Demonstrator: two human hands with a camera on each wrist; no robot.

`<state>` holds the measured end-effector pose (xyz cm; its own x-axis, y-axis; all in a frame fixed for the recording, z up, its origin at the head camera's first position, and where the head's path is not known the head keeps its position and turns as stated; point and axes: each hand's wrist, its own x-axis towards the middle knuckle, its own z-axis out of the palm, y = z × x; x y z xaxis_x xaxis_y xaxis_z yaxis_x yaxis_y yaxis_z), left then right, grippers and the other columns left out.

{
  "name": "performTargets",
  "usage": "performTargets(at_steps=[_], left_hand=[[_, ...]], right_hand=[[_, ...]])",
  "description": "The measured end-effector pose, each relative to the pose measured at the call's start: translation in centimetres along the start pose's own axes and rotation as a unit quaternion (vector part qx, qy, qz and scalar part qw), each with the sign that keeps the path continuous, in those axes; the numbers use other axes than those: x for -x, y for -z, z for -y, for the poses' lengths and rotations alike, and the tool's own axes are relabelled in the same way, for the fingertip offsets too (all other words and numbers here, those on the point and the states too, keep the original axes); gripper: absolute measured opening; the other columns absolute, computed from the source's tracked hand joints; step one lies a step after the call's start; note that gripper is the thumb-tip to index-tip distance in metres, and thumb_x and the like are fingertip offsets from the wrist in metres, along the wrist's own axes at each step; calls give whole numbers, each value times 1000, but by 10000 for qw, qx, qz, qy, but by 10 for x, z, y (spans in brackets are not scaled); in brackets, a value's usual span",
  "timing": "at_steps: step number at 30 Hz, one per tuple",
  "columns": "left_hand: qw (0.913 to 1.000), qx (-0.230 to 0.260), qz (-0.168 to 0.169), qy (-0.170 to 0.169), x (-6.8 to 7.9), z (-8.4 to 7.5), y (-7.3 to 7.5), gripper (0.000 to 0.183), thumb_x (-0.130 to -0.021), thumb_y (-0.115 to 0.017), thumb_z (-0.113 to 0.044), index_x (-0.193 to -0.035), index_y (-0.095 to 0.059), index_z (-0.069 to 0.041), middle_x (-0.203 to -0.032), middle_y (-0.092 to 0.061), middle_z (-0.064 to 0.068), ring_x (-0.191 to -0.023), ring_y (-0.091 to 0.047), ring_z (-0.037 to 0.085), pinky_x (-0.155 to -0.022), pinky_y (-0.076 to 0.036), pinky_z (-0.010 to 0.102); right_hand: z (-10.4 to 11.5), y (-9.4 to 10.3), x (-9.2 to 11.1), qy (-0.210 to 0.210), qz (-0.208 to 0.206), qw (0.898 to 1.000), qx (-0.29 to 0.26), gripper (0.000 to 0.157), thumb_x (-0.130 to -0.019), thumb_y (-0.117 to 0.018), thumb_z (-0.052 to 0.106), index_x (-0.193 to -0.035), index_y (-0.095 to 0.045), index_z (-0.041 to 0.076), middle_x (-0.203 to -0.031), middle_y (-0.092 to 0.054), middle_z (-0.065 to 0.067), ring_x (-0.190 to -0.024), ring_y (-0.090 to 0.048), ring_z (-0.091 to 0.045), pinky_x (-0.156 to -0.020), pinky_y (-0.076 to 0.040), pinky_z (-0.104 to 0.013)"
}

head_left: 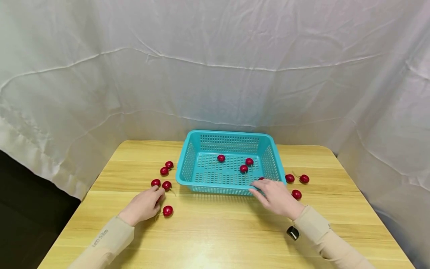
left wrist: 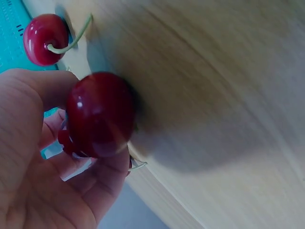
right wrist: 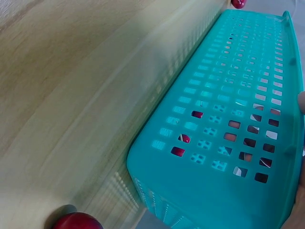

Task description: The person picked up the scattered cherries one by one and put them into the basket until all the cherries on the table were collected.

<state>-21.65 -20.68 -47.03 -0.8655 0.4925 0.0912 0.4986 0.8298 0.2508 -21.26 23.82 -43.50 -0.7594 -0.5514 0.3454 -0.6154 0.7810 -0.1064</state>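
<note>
Glossy cherries; plastic basket; wood-grained table; cloth curtain.

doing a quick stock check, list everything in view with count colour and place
cherries in the basket: at least 4, red, on its floor, one partly hidden
loose cherries on the left: 5, red, on the table
loose cherries on the right: 3, red, on the table
held cherry: 1, dark red, in the left grip
basket: 1, turquoise, far half of the table
table: 1, yellowish wood, under everything
cloth: count unclear, pale grey, behind and beside the table
dark area: 1, black, far left, unidentifiable
small device: 1, black, by the right wrist
sleeves: 2, beige, on both arms
left grip: 1, bare, left of the basket
right grip: 1, bare, at the basket's near rim
</note>
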Motion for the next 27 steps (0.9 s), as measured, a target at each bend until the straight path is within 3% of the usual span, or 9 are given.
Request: performTargets(at_steps=[7,15,27], left_hand=[[9998,145,97,131,-5,3,3,25,-80,-68,6,-84,-52,-13,-72,-46,-4,-66,-42,10,-60,-38,23],[9999,127,-101,2,-7,5,9,22,-80,-68,6,-85,-54,-10,-74,-47,-3,-65,-41,10,-58,-37,22],[9994,303,-184,-52,-18,3,28,22,-81,-68,8,-81,-54,-9,-72,-47,-3,-66,-42,10,-60,-38,22]], right_hand=[[0,0,0,-9,24,10000,21,19,-97,-65,27,-107,-74,14,-102,-77,-1,-91,-74,-17,-76,-61,-37],[-1,0,0,25,-12,10000,16,17,-97,-65,27,-106,-74,15,-100,-77,0,-89,-73,-16,-74,-61,-36],[0,0,0,84,-41,9999,70,19,-96,-66,27,-107,-74,14,-101,-78,-1,-91,-74,-18,-76,-61,-37]])
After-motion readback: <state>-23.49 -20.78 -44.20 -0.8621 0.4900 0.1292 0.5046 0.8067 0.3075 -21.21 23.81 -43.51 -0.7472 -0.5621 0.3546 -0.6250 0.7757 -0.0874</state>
